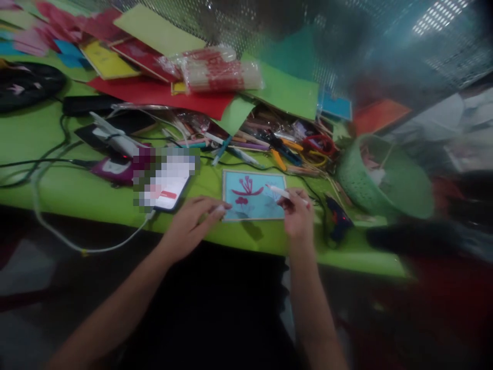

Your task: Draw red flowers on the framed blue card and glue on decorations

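My right hand (pixel 298 213) grips a white marker (pixel 279 191) with a reddish tip, held over the right part of a light-blue card (pixel 231 180). Dark red shapes, like a curved bowl with stems and a flower below it, show on the card, and its border is pale. At the card's lower left corner is my left hand (pixel 192 221), thumb and forefinger brought together around something small and whitish that is too blurred to name. Part of the card's right edge is hidden behind my right hand.
A lit phone (pixel 169 182) on a white cable lies left of the card. Right of it are a dark glue gun (pixel 337 218) and a green basket (pixel 379 177). Behind lie pliers (pixel 283 146), loose sticks, coloured sheets (pixel 165 31) and wrapped stick bundles (pixel 221 74).
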A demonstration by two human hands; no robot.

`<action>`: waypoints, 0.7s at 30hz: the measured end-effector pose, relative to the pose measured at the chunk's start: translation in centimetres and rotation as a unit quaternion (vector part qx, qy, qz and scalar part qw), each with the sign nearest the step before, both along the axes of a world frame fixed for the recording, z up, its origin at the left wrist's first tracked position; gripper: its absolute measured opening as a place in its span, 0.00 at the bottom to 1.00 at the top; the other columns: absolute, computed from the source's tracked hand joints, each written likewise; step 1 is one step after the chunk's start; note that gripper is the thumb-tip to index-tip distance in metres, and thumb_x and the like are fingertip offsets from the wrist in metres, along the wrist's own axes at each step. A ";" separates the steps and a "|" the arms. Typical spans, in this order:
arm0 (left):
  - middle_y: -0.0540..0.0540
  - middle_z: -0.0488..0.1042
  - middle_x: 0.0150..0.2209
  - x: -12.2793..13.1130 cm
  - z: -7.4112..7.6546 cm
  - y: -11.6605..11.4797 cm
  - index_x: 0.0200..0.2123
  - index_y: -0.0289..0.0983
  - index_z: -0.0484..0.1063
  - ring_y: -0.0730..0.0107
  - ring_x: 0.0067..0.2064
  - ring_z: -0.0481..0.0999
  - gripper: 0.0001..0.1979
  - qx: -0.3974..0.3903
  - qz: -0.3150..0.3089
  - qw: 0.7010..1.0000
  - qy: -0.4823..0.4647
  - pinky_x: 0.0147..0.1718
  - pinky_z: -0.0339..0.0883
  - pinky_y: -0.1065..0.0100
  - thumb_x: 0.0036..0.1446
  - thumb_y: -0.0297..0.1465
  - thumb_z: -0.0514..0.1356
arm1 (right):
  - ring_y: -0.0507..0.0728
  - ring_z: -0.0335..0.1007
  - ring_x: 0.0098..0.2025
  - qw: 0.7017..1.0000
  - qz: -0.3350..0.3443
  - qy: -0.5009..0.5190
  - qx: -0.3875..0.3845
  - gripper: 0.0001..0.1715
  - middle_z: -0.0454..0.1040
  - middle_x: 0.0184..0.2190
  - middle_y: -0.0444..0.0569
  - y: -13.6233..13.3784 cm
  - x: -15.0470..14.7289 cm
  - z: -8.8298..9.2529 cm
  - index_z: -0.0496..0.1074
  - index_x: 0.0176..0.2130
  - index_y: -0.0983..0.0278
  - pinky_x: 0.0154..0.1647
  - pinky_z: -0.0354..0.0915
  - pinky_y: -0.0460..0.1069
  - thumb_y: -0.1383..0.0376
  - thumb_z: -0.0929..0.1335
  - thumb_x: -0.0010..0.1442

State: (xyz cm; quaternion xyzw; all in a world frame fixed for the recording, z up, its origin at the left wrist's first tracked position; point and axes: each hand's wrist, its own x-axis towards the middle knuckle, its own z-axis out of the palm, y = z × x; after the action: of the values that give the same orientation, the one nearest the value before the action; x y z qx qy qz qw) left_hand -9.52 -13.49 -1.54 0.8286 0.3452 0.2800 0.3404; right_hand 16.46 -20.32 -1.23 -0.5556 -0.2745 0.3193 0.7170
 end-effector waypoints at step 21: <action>0.34 0.79 0.49 5.8 0.0 5.0 0.51 0.36 0.75 0.42 0.57 0.75 0.17 0.108 0.188 0.952 0.215 0.58 0.64 0.45 0.65 0.40 0.62 | 0.58 0.76 0.42 0.970 -0.087 -0.222 -0.055 0.20 0.80 0.41 0.50 0.5 0.7 -1.2 0.73 0.46 0.61 0.47 0.70 0.53 0.55 0.69 0.56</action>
State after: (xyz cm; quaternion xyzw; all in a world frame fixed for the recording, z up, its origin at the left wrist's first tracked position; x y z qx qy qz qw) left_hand -3.72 -8.45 -1.55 0.8210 0.5274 0.1902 0.1079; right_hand 17.15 -19.78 -2.45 -0.6729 -0.3599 0.1391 0.6312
